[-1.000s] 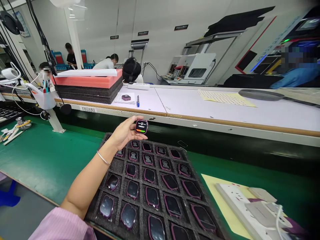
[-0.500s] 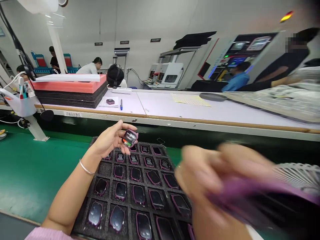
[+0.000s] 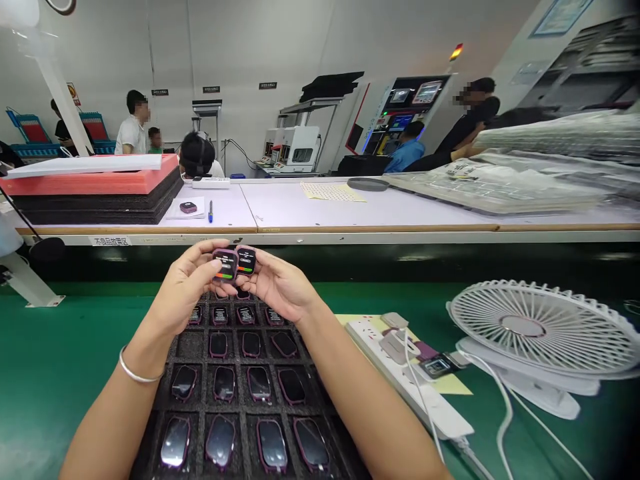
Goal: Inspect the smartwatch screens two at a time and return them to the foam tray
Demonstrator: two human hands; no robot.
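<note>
Two purple-framed smartwatch bodies with lit screens are held side by side over the far end of a foam tray. My left hand (image 3: 187, 287) is closed on the left smartwatch (image 3: 226, 265), its thumb on the front edge. The right smartwatch (image 3: 246, 261) is pinched in my right hand (image 3: 277, 283), close against the other one. Both screens show white text and an orange and green strip at the bottom. Below my hands, the black foam tray (image 3: 191, 348) holds rows of similar watch bodies, some with lit text, most dark. My forearms hide parts of the tray.
Right of the tray are a white power strip (image 3: 415, 380) with chargers and cables, and a white fan (image 3: 543, 327). A raised shelf (image 3: 280, 212) ahead carries stacked foam trays (image 3: 95, 190), a pen (image 3: 211, 212) and clear plastic trays (image 3: 505, 187). Several people are beyond.
My right hand has swung in from the near right with a purple-framed watch, now beside my left hand's watch. Both screens now face me, and the view has turned to the right.
</note>
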